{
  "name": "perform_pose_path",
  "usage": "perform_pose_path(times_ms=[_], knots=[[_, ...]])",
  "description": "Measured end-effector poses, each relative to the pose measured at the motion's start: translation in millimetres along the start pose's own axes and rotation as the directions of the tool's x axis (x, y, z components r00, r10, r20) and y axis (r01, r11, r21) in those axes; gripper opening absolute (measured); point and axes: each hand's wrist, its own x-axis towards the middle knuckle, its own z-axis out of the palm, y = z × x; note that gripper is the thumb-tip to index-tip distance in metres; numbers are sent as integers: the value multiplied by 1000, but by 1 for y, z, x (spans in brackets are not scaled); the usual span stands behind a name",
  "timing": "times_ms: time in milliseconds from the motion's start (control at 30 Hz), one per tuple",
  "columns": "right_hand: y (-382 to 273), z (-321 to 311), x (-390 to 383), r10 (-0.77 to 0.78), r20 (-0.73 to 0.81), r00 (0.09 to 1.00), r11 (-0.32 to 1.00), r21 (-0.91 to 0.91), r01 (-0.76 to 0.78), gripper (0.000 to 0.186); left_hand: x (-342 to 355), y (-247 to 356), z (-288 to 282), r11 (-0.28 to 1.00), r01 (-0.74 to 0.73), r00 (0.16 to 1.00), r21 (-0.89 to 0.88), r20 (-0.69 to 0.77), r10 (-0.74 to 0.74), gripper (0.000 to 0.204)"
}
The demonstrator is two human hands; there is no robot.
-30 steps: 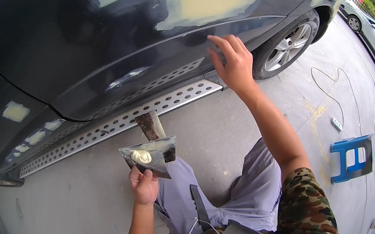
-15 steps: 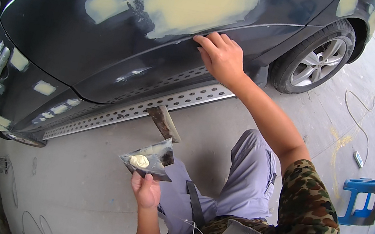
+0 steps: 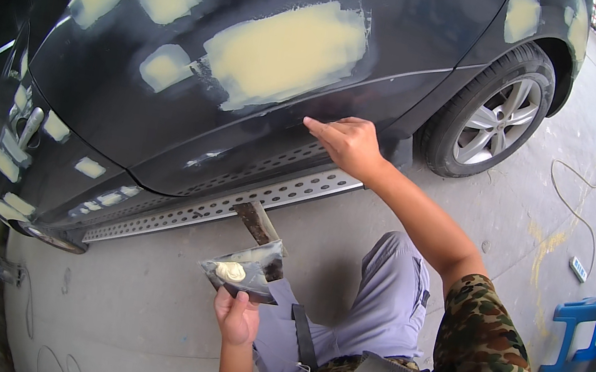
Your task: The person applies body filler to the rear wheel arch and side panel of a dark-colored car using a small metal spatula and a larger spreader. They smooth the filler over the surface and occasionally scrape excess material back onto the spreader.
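Note:
My left hand [image 3: 238, 317] grips a dark mixing plate [image 3: 263, 283] by its near edge, thumb on top. A cream lump of putty [image 3: 231, 271] sits on the plate. A flat putty spreader [image 3: 260, 225] with a dark smeared face projects beyond the plate's far edge; how it is held is hidden. My right hand [image 3: 350, 144] is at the lower part of the dark car door [image 3: 242, 142], fingers stretched forward, with nothing visible in them. I cannot tell whether the fingertips touch the panel. Above them is a large pale yellow filler patch [image 3: 283, 55].
A perforated silver running board [image 3: 264, 200] runs along the car's bottom. The wheel [image 3: 491, 123] stands to the right. A blue stool [image 3: 579, 332] and a white power strip [image 3: 578, 268] with a cord are on the floor at right. More filler patches [image 3: 170, 1] dot the bodywork.
The view has tilted up, so the car sits lower in it. My right hand has moved lower on the door, its curled fingers now straighter. My left hand still holds the plate.

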Motion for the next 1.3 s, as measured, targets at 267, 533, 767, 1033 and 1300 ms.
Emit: perform_pose_path(times_ms=[267, 533, 767, 1033, 1300], knots=[[-24, 33, 116, -392, 86, 916, 862, -313, 398, 62, 3, -9, 0, 999, 20, 1000, -33, 23, -19, 38], [1, 65, 146, -436, 179, 882, 708, -537, 459, 88, 4, -5, 0, 999, -28, 999, 37, -35, 29, 43], [61, 5, 116, -294, 39, 955, 753, -606, 256, 85, 13, -10, 1, 998, 31, 999, 50, -36, -29, 38], [137, -56, 44, -74, -141, 987, 824, -566, -19, 88, 22, -21, 7, 996, 93, 995, 1, 37, -93, 41], [0, -81, -144, 684, 259, 682, 599, 333, -728, 50, 45, -59, 38, 966, 190, 967, -173, 206, -153, 44]])
